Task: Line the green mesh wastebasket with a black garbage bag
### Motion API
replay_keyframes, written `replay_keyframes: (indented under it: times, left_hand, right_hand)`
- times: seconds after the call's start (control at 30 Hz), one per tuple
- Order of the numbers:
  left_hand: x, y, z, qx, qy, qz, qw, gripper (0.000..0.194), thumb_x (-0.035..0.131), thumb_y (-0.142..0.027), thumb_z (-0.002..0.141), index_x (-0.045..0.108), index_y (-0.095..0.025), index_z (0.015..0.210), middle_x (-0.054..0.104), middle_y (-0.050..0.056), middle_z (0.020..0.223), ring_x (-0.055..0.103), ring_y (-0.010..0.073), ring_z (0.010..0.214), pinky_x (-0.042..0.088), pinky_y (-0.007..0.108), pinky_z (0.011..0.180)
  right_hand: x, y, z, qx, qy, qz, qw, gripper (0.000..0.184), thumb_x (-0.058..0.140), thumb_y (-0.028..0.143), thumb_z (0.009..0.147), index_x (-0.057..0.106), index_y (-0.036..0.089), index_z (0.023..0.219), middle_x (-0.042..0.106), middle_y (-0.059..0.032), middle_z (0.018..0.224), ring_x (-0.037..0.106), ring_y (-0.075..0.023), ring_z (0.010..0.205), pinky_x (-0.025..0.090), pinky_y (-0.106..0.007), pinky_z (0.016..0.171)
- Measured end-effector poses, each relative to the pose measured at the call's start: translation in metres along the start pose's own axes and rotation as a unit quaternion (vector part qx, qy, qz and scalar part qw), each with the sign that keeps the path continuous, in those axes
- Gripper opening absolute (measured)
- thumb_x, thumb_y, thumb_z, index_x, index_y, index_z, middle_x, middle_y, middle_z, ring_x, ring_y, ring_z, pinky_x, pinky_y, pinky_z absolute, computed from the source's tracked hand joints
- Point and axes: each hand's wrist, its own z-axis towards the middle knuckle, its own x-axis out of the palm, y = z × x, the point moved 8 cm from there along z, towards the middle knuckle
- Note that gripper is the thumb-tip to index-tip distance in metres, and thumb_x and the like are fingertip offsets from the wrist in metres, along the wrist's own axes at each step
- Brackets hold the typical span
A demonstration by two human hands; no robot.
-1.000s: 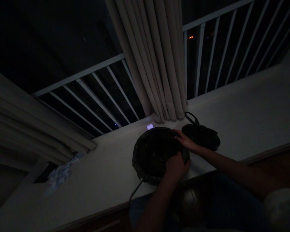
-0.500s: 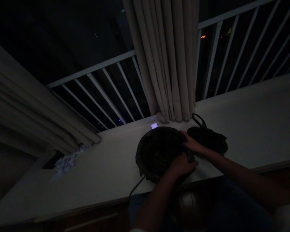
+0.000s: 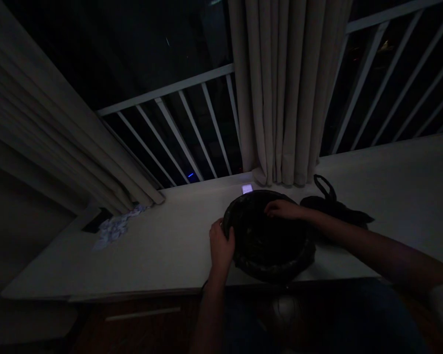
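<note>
A round, dark bin (image 3: 276,270) with its opening facing up stands on the white sill. Its rim looks lined with a crumpled dark bag, though the dim light hides detail inside. My left hand (image 3: 221,243) is closed on the left side of the rim, thumb over the inner edge and fingers outside. Over the opening is my right hand (image 3: 285,209), coming in from the right with its fingers loosely bent and a little apart. Nothing shows in it. Just right of the bin lies a dark, soft bag-like thing (image 3: 335,209) with a loop strap.
Behind the bin sits a small lit white object (image 3: 247,189). Crumpled pale papers (image 3: 112,230) and a flat black item (image 3: 96,221) lie at the left of the white sill (image 3: 170,250). Beige curtains (image 3: 280,98) hang before a white railing (image 3: 184,103).
My left hand has gone from the near right rim to the left rim. My right hand has left the right rim and moved over the opening. The view has shifted somewhat.
</note>
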Motion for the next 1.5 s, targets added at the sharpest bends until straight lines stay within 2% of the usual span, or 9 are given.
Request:
replay_keyframes:
  times: [0.1, 0.2, 0.4, 0.57, 0.77, 0.97, 1.17, 1.27, 1.5]
  left_hand:
    - [0.012, 0.041, 0.005, -0.067, 0.006, -0.077, 0.995, 0.048, 0.043, -0.032, 0.08, 0.039, -0.01, 0.122, 0.045, 0.016, 0.127, 0.041, 0.0237, 0.119, 0.034, 0.039, 0.1]
    - [0.029, 0.057, 0.004, -0.094, 0.039, -0.147, 0.984, 0.047, 0.042, -0.031, 0.081, 0.037, -0.011, 0.124, 0.044, 0.015, 0.129, 0.041, 0.0218, 0.12, 0.033, 0.038, 0.1]
    - [0.032, 0.052, 0.002, -0.067, 0.045, -0.191, 0.978, 0.039, 0.04, -0.03, 0.083, 0.043, -0.015, 0.118, 0.051, 0.011, 0.122, 0.047, 0.0183, 0.113, 0.034, 0.036, 0.099]
    - [0.033, 0.053, 0.001, -0.071, 0.047, -0.193, 0.978, 0.04, 0.039, -0.03, 0.083, 0.041, -0.013, 0.119, 0.05, 0.012, 0.123, 0.046, 0.0188, 0.114, 0.034, 0.036, 0.099]
    - [0.035, 0.054, 0.001, -0.073, 0.043, -0.201, 0.976, 0.041, 0.039, -0.029, 0.083, 0.041, -0.011, 0.12, 0.05, 0.013, 0.123, 0.046, 0.0176, 0.114, 0.033, 0.033, 0.099]
    - [0.035, 0.055, -0.001, -0.068, 0.038, -0.198, 0.977, 0.039, 0.038, -0.03, 0.084, 0.041, -0.015, 0.12, 0.051, 0.01, 0.122, 0.046, 0.0165, 0.114, 0.035, 0.033, 0.098]
    - [0.034, 0.054, -0.003, -0.087, 0.044, -0.194, 0.976, 0.041, 0.037, -0.028, 0.084, 0.04, -0.013, 0.121, 0.049, 0.012, 0.125, 0.045, 0.0172, 0.117, 0.034, 0.033, 0.099]
    - [0.032, 0.052, -0.004, -0.091, 0.044, -0.18, 0.978, 0.041, 0.037, -0.027, 0.083, 0.04, -0.013, 0.122, 0.049, 0.011, 0.125, 0.045, 0.0167, 0.117, 0.033, 0.032, 0.1]
    - [0.031, 0.053, -0.005, -0.099, 0.043, -0.18, 0.978, 0.044, 0.037, -0.028, 0.083, 0.039, -0.012, 0.124, 0.049, 0.012, 0.125, 0.045, 0.0158, 0.117, 0.034, 0.03, 0.099]
  right_hand:
    - [0.023, 0.004, 0.031, -0.014, 0.067, -0.103, 0.992, 0.027, 0.047, 0.012, 0.074, 0.064, 0.011, 0.094, 0.067, -0.0081, 0.094, 0.062, -0.0179, 0.084, 0.048, -0.027, 0.077]
    - [0.034, 0.004, 0.051, -0.029, 0.074, -0.16, 0.984, 0.03, 0.048, 0.007, 0.071, 0.066, 0.012, 0.093, 0.067, -0.0088, 0.098, 0.062, -0.0204, 0.089, 0.047, -0.03, 0.082]
    - [0.03, -0.001, 0.063, -0.033, 0.034, -0.224, 0.973, 0.037, 0.045, 0.008, 0.073, 0.059, 0.007, 0.107, 0.061, -0.0176, 0.109, 0.059, -0.025, 0.096, 0.045, -0.036, 0.084]
    - [0.033, 0.005, 0.06, -0.057, 0.061, -0.248, 0.965, 0.029, 0.045, 0.009, 0.072, 0.067, 0.015, 0.09, 0.068, -0.0083, 0.093, 0.063, -0.02, 0.083, 0.046, -0.029, 0.077]
    - [0.013, 0.031, 0.069, -0.08, -0.021, -0.272, 0.959, 0.035, 0.041, 0.013, 0.076, 0.061, 0.011, 0.104, 0.063, -0.0127, 0.106, 0.059, -0.0214, 0.093, 0.043, -0.03, 0.082]
    - [0.018, 0.053, 0.063, -0.085, 0.005, -0.319, 0.944, 0.027, 0.043, 0.015, 0.076, 0.067, 0.016, 0.087, 0.066, -0.0084, 0.092, 0.06, -0.0189, 0.081, 0.043, -0.027, 0.074]
    - [0.003, 0.091, 0.065, -0.174, -0.119, -0.349, 0.913, 0.033, 0.05, 0.028, 0.078, 0.057, 0.016, 0.108, 0.057, -0.0127, 0.108, 0.052, -0.0247, 0.098, 0.04, -0.034, 0.083]
    - [0.006, 0.08, 0.085, -0.172, -0.079, -0.358, 0.914, 0.044, 0.056, 0.035, 0.075, 0.052, 0.015, 0.115, 0.054, -0.0139, 0.113, 0.051, -0.0275, 0.102, 0.04, -0.036, 0.085]
    - [0.016, 0.046, 0.11, -0.125, 0.001, -0.309, 0.943, 0.03, 0.042, 0.035, 0.085, 0.057, 0.017, 0.104, 0.062, -0.011, 0.102, 0.058, -0.0223, 0.092, 0.043, -0.031, 0.078]
